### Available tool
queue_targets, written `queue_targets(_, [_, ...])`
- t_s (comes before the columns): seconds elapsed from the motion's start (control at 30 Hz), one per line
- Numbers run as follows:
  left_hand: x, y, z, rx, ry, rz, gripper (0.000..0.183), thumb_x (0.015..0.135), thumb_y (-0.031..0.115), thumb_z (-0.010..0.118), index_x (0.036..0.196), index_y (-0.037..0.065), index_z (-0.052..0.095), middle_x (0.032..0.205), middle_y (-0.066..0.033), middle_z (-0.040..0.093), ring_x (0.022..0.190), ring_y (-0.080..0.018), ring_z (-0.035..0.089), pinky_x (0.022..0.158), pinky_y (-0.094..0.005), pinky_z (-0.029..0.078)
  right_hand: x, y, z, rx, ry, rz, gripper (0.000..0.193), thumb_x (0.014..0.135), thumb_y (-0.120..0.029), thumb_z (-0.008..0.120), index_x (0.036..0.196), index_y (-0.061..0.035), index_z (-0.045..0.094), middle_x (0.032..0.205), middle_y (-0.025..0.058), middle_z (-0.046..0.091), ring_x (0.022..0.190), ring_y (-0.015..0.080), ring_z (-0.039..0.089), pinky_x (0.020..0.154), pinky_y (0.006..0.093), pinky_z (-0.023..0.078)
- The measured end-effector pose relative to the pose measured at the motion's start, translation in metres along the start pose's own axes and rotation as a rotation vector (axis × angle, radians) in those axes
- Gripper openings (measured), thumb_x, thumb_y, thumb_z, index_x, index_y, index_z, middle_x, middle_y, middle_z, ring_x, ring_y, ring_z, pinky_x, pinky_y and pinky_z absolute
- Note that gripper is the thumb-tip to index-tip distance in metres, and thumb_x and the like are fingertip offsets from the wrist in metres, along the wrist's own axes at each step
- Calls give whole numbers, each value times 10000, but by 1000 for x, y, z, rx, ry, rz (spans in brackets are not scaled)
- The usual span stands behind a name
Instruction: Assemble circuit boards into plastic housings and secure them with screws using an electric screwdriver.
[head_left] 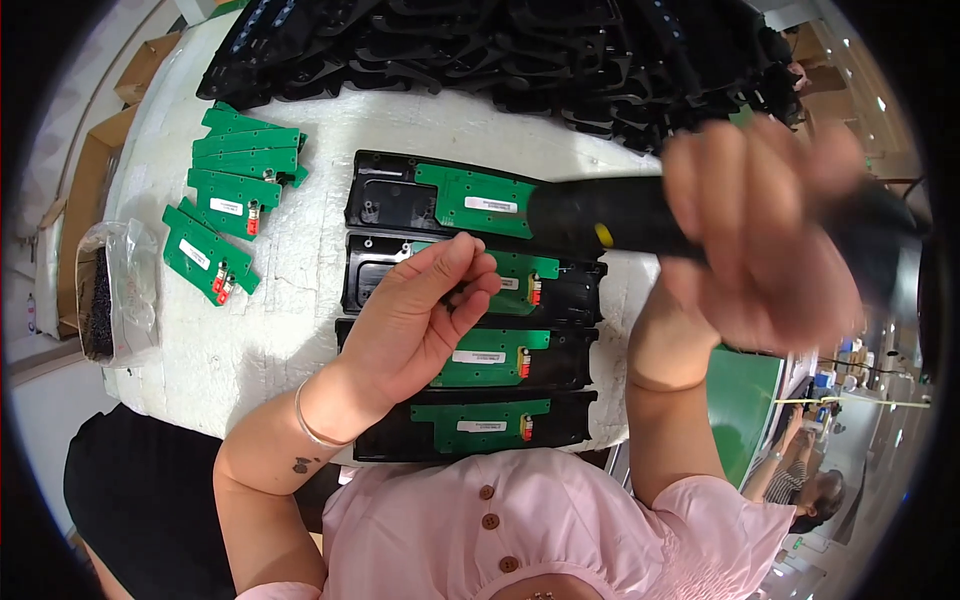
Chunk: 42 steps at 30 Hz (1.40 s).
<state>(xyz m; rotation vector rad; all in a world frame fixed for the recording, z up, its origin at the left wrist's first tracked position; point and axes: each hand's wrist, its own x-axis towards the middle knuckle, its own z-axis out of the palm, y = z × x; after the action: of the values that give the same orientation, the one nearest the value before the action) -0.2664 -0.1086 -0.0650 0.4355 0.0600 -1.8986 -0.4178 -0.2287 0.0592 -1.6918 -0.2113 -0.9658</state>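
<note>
My right hand (765, 235), smeared by motion, is wrapped round a black electric screwdriver (585, 212) with a yellow mark. The tool lies sideways in view, and its left end overlaps the topmost black plastic housing (385, 205) and its green circuit board (465, 190). My left hand (395, 325) is closed, thumb against fingertips, over the second housing (368, 268). Small dark bits show in its curled fingers, too small to name. Two more housings, the third (570, 365) and the nearest (390, 440), each hold a green board with a white label and a red-and-yellow part.
Loose green circuit boards (245, 150) lie at the left on the white foam-topped table (300, 345). A clear plastic bag (130, 285) holds many small dark pieces. Black plastic parts (450, 50) are heaped at the back. Another person (810, 495) sits at far right.
</note>
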Motion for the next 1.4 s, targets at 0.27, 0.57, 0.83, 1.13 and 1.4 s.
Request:
queue_targets(0.27, [0, -3, -1, -41, -34, 7, 181, 885, 222, 540, 906, 49, 586, 853, -26, 606, 776, -94, 601, 681, -174, 524, -10, -16, 31, 30, 203, 36, 301, 752, -143, 631, 982, -87, 444, 582, -78, 522, 488, 25, 494, 499, 151, 393])
queue_targets(0.57, [-7, -5, 17, -55, 0, -64, 387, 914, 329, 451, 1036, -31, 523, 1010, -128, 563, 933, -182, 568, 835, -260, 482, -5, 18, 16, 5, 62, -48, 446, 693, -26, 550, 1119, -82, 430, 588, -65, 432, 494, 67, 413, 520, 242, 347])
queue_targets(0.83, [-4, -7, 13, 245, -99, -76, 366, 969, 208, 316, 1202, -57, 414, 1158, -228, 516, 1089, -292, 524, 950, -340, 430, 16, 72, 7, -117, 658, 246, 202, 707, -42, 549, 878, 8, 455, 584, 65, 469, 441, 155, 439, 462, 285, 397])
queue_targets(1.13, [-9, -4, 7, 334, -130, -48, 191, 919, 165, 481, 1021, 18, 547, 899, -81, 619, 825, -152, 614, 721, -219, 510, 24, 80, 4, -86, 606, 327, 162, 703, -73, 563, 812, -7, 463, 536, 71, 472, 430, 154, 442, 457, 273, 390])
queue_targets(1.4, [-9, -2, 18, 296, 46, -13, 206, 883, 127, 541, 1062, 30, 572, 911, -50, 625, 804, -108, 609, 719, -206, 510, 30, 82, 5, -96, 532, 383, 119, 700, -88, 582, 699, -29, 479, 530, 68, 483, 432, 145, 449, 455, 265, 381])
